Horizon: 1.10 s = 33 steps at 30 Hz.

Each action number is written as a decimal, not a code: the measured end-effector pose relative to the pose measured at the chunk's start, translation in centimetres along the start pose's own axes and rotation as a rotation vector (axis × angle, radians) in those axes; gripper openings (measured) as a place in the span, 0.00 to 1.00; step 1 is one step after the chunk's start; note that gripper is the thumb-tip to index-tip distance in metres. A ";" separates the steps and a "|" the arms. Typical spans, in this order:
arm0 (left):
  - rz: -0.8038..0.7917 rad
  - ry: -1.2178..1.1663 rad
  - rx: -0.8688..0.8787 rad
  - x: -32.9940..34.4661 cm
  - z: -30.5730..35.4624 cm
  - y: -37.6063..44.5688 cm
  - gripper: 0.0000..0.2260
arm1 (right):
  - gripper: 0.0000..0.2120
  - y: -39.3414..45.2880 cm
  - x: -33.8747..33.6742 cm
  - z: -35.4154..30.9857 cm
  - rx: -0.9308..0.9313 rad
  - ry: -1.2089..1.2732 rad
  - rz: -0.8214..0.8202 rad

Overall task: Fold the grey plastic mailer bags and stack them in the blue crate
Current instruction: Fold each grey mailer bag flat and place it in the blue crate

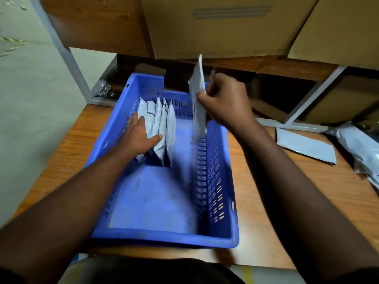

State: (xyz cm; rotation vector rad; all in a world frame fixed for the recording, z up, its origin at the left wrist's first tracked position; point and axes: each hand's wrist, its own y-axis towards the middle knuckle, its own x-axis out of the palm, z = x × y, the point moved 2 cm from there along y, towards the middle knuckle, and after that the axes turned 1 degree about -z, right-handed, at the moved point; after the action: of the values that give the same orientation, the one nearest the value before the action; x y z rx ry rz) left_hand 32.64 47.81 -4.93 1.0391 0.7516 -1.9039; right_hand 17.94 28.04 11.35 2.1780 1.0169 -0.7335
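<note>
Right hand pinching a folded grey mailer upright above the blue crate's right wall; left hand, fingers straight, pressing against the row of standing mailers at the crate's far left.

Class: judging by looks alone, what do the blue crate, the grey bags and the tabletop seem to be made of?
Blue slotted crate: moulded plastic, dull sheen, scuffed floor.
Grey folded mailer bags: thin plastic film, glossy and creased.
Orange-brown tabletop: wood grain shows; whether solid wood or laminate cannot be told.
</note>
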 end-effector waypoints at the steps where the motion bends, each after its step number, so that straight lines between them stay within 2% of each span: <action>1: 0.018 -0.008 -0.006 0.1 -0.1 0.1 0.44 | 0.08 0.3 1.3 -0.1 -0.015 -0.087 -0.065; 3: 0.036 -0.022 -0.016 0.5 -0.2 0.2 0.44 | 0.05 0.7 4.9 0.5 0.010 -0.251 -0.249; 5: 0.034 -0.036 -0.035 0.9 -0.1 0.3 0.43 | 0.06 0.9 8.7 1.9 0.092 -0.338 -0.402; 8: 0.018 -0.044 -0.063 1.3 0.0 0.2 0.40 | 0.04 1.1 13.1 4.3 0.226 -0.341 -0.455; 10: 0.026 -0.020 -0.056 1.5 0.1 0.0 0.38 | 0.13 1.2 15.4 5.7 0.337 -0.267 -0.494; 13: 0.019 -0.016 -0.066 1.5 0.1 0.1 0.39 | 0.17 0.8 17.7 6.6 0.451 -0.056 -0.470; 17: -0.019 -0.053 -0.065 1.3 0.2 0.6 0.37 | 0.19 0.3 18.7 7.4 0.461 0.046 -0.363; 20: -0.066 0.004 -0.084 1.7 0.1 0.8 0.34 | 0.25 0.0 19.8 7.5 0.429 0.099 -0.480; 23: -0.061 0.018 -0.082 1.8 0.0 1.0 0.33 | 0.26 0.2 20.4 7.3 0.415 0.146 -0.511; 27: -0.089 0.021 -0.092 1.9 0.3 0.8 0.41 | 0.28 1.0 21.2 7.7 0.478 0.207 -0.562; 30: -0.096 0.066 -0.091 2.2 0.1 0.4 0.48 | 0.31 1.7 21.6 8.2 0.678 0.413 -0.520; 31: -0.082 0.066 -0.092 2.3 0.0 0.3 0.49 | 0.31 1.8 21.6 8.1 0.747 0.465 -0.509; 33: -0.063 0.052 -0.092 2.4 0.1 0.3 0.49 | 0.25 2.0 20.9 7.6 0.742 0.494 -0.499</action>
State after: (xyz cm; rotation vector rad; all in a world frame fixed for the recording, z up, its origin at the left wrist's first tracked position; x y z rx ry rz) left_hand 32.10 46.68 -6.95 1.0217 0.9026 -1.8825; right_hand 29.38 31.16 -7.59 2.8596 1.8059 -0.9176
